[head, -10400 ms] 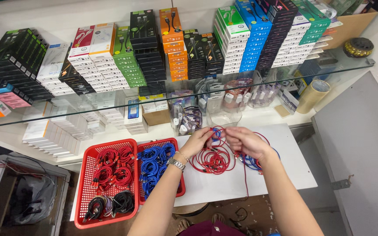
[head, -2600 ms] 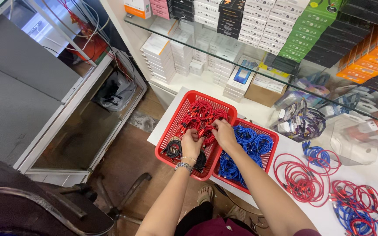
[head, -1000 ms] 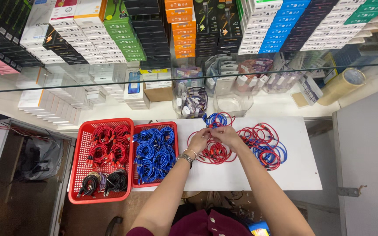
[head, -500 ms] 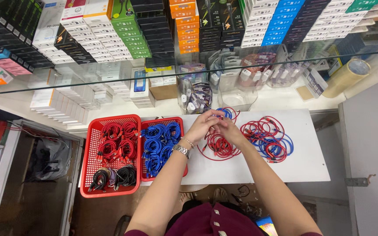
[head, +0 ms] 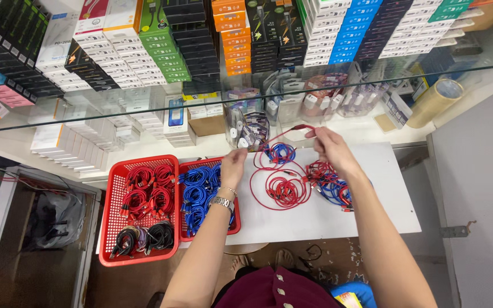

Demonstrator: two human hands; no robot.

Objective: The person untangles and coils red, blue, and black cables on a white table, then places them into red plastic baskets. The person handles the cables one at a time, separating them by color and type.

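My right hand [head: 331, 147] pinches one end of a red cable [head: 270, 149] and lifts it above the white table [head: 383, 211]. My left hand [head: 234, 165], with a metal watch on the wrist, grips the same cable further along, near the table's left edge. The cable hangs in loose loops between them. Below lies a pile of coiled red cables [head: 283, 191]. A small blue coil [head: 282, 152] sits behind it. A mixed heap of red and blue coils [head: 327, 181] lies under my right forearm.
Two red baskets stand at the left: one [head: 113, 228] with red and black coils, one [head: 233, 222] with blue coils. A glass shelf [head: 475, 54] above carries stacked coloured boxes. A clear tub of adapters [head: 246, 126] and a tape roll [head: 436, 101] sit behind the table.
My hands have drawn apart, stretching one red cable out of the pile; half a second ago both were together over the red coils.
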